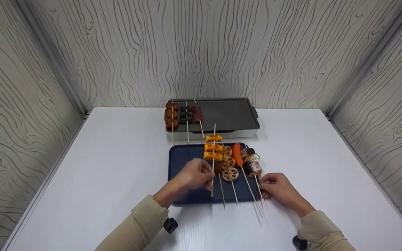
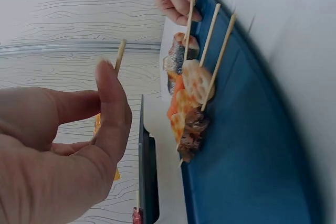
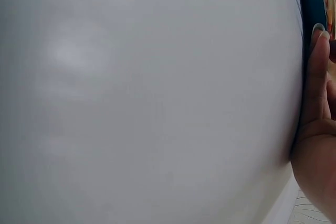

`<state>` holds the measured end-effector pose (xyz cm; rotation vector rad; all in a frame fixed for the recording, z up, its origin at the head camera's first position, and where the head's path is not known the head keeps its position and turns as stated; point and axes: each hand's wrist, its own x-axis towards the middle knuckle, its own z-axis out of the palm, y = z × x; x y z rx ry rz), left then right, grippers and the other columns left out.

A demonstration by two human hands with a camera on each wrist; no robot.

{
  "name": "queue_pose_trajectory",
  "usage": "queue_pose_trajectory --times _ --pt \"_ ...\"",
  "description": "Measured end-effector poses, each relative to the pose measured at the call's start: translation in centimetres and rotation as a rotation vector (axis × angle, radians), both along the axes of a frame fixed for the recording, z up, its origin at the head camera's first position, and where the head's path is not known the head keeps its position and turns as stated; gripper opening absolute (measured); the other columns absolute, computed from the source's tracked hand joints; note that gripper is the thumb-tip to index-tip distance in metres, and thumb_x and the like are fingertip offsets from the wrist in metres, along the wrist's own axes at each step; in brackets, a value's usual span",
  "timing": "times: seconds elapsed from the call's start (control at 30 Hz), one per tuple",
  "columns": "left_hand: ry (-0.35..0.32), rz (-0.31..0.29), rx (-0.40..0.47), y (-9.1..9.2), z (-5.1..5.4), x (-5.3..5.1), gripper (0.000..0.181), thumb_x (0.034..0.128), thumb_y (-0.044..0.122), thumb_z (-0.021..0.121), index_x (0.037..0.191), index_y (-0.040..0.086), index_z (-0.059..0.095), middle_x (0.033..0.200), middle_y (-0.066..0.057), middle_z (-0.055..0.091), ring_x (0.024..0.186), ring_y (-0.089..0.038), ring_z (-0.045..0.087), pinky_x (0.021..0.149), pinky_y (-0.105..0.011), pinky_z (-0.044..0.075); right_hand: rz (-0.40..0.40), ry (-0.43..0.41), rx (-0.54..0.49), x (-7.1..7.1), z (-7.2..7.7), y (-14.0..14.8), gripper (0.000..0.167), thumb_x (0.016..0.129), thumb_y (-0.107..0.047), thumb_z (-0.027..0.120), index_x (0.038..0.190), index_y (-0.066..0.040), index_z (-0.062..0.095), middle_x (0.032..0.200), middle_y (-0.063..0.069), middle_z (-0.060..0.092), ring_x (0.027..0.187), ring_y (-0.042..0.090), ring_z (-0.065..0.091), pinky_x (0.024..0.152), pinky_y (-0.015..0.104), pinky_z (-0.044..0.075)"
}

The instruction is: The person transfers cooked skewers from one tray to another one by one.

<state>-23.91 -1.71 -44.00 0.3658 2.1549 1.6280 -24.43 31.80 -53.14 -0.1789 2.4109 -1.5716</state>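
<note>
My left hand [image 1: 196, 173] pinches the bare stick of a skewer with yellow, brown-marked pieces [image 1: 213, 147], raised above the dark blue tray [image 1: 187, 190]. In the left wrist view, the left hand [image 2: 89, 135] hides most of that skewer. At the tray's right edge, my right hand [image 1: 279, 190] holds the rim between thumb and curled fingers, close to the stick of a silvery fish skewer [image 1: 253, 163]. Also on the tray lie a lotus root skewer [image 1: 229, 174], an orange sausage skewer [image 1: 237, 154] and a dark brown meat skewer [image 2: 193, 135].
Behind the tray stands a grey rectangular griddle [image 1: 227, 113]. Along its left side lie a skewer of round brown pieces [image 1: 172, 114], a dark green skewer [image 1: 186, 114] and a dark red skewer [image 1: 196, 114]. Wood-patterned panels [image 1: 173, 52] enclose the white table [image 1: 117, 139].
</note>
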Motion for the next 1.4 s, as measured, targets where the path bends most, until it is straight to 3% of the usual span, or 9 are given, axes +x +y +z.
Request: queue_pose_trajectory --times 0.23,0.5,0.73,1.03,1.4 --pt "-0.057 -0.022 -0.012 0.5 -2.7 0.5 0.013 0.0982 -0.002 0.061 0.099 -0.014 0.067 0.071 -0.017 0.071 0.063 -0.025 0.073 0.07 -0.045 0.062 -0.012 0.011 0.028 0.0 0.2 -0.1 0.013 0.092 -0.001 0.063 0.098 0.009 0.068 0.077 0.005 0.065 0.061 0.012 0.063 0.058 0.028 0.056" --pt "-0.068 0.048 -0.046 0.5 -5.1 0.2 0.011 0.0971 -0.005 0.06 0.097 -0.013 0.068 0.069 -0.018 0.071 0.063 -0.028 0.074 0.063 -0.038 0.062 -0.034 -0.012 0.022 0.1 0.3 -0.4 0.012 0.093 -0.001 0.063 0.098 0.009 0.068 0.077 0.005 0.065 0.062 0.013 0.063 0.059 0.027 0.056" --pt "-0.081 0.082 -0.038 0.5 -5.5 -0.3 0.011 0.0964 -0.007 0.061 0.096 -0.013 0.07 0.07 -0.018 0.071 0.062 -0.027 0.074 0.062 -0.036 0.061 -0.028 -0.005 -0.008 0.1 0.1 -0.3 0.014 0.094 -0.001 0.062 0.099 0.011 0.067 0.077 0.005 0.064 0.061 0.012 0.062 0.058 0.027 0.056" --pt "-0.147 0.124 -0.018 1.1 -5.6 -0.1 0.01 0.0952 -0.008 0.063 0.092 -0.012 0.071 0.07 -0.02 0.071 0.064 -0.028 0.075 0.061 -0.036 0.062 -0.034 -0.01 0.026 0.4 0.1 -0.4 0.013 0.093 -0.002 0.063 0.098 0.009 0.068 0.078 0.006 0.065 0.061 0.013 0.063 0.059 0.028 0.056" --pt "-0.149 0.125 0.011 1.1 -5.8 -0.3 0.011 0.093 -0.009 0.063 0.09 -0.012 0.073 0.07 -0.018 0.072 0.063 -0.026 0.074 0.061 -0.034 0.061 -0.056 0.003 0.05 0.3 0.1 -0.5 0.014 0.093 -0.003 0.063 0.1 0.007 0.068 0.078 0.006 0.065 0.062 0.015 0.063 0.059 0.029 0.056"
